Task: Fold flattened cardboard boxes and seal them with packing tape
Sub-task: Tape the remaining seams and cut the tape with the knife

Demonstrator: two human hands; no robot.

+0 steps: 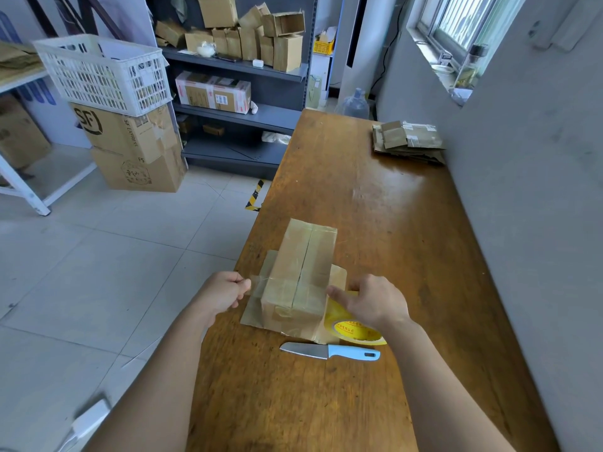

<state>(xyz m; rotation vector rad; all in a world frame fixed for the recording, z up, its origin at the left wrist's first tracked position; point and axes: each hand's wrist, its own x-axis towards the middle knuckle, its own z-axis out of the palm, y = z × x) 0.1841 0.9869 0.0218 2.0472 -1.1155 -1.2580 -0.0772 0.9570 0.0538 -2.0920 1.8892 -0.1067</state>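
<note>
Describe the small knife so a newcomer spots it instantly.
Start at the long brown wooden table, near end. In front of the tape-wrapped cardboard box lies a small steel knife, blade pointing left. Its light-blue handle sets it apart from the yellow tape roll beside it.

a small packing and shipping storeroom. grey metal shelving (261, 118) at the far side carries many small cardboard boxes (248, 44) and taped, labelled parcels (213, 92). far left, big cartons (130, 138) printed "sf express" stand stacked on the tiled floor (98, 256) under a white plastic crate (98, 73). on the long wooden worktable (375, 207) lie a pile of flattened boxes (408, 141) far right and, near, a roll of packing tape (355, 331) and a blue-handled knife (329, 351).
</note>
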